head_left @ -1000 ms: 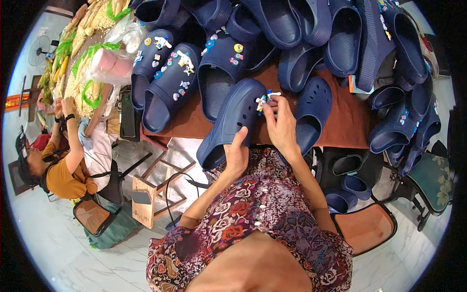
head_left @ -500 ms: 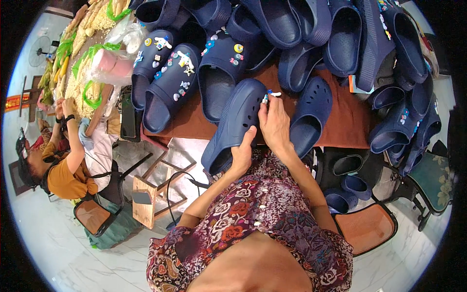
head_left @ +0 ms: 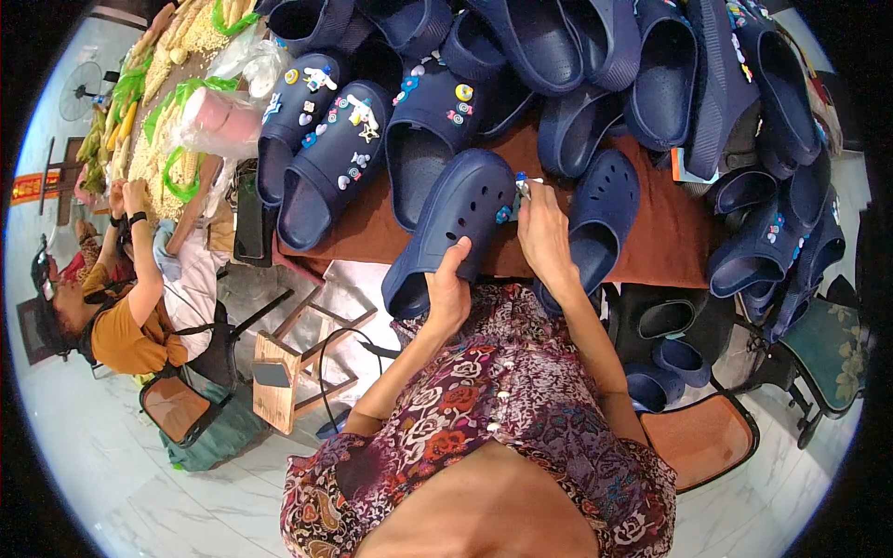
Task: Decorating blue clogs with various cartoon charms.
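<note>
At the brown table [head_left: 662, 246] edge, 1 blue clog [head_left: 446, 200] is gripped by the left hand [head_left: 450, 296]; the right hand [head_left: 545, 232] pinches small charms [head_left: 503, 215] beside its toe. Holding the clog steady and pinching lightly should work best.

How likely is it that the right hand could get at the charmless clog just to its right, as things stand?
Probably yes: the right hand is close beside that clog, with nothing visible between them. It seems to be holding charms, though, which might hinder a grip.
</note>
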`<state>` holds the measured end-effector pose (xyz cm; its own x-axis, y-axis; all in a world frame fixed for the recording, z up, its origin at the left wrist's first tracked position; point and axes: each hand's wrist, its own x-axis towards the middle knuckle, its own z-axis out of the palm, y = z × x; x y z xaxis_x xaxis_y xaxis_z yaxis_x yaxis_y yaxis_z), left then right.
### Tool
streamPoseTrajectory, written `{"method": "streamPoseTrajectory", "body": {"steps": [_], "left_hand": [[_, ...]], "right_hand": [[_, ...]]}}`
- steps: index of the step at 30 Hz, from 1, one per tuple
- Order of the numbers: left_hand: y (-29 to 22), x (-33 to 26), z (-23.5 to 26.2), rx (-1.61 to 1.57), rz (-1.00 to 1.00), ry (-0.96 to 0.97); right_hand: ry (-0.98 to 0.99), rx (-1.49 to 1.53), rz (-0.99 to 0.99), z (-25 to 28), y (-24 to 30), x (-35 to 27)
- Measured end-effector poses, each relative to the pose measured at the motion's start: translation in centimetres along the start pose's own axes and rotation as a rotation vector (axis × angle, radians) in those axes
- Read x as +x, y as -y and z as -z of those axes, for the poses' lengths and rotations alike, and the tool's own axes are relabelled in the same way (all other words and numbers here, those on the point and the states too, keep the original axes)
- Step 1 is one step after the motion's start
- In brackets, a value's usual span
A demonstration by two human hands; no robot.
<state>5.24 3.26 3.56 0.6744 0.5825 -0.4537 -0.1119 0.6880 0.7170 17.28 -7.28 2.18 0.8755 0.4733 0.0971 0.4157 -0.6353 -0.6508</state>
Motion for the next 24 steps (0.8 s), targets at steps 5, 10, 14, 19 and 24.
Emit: {"method": "streamPoseTrajectory", "body": {"steps": [5,10,14,19,24], "left_hand": [[0.2,0.2,0.1,-0.050,0.034,-0.008],[-0.4,0.0,-0.6,-0.103,0.091,0.005],[0.0,-0.5,-1.2,-0.108,0.085,0.053],[0.3,-0.6,-1.1,-0.057,0.098,-0.003],[0.3,-0.7,-0.8,-0.088,0.154,-0.031]], "right_hand": [[-0.134,-0.016,0.042,1.0,1.6,-0.6],[-0.054,0.204,-0.080,2.1,2.3,-1.8],[0.087,0.262,-0.202,0.7,2.3,-1.9],[0.045,0.186,-0.140,-0.4,1.7,-1.8],[-0.010,-0.011,0.007,-1.2,1.7,-1.7]]}}
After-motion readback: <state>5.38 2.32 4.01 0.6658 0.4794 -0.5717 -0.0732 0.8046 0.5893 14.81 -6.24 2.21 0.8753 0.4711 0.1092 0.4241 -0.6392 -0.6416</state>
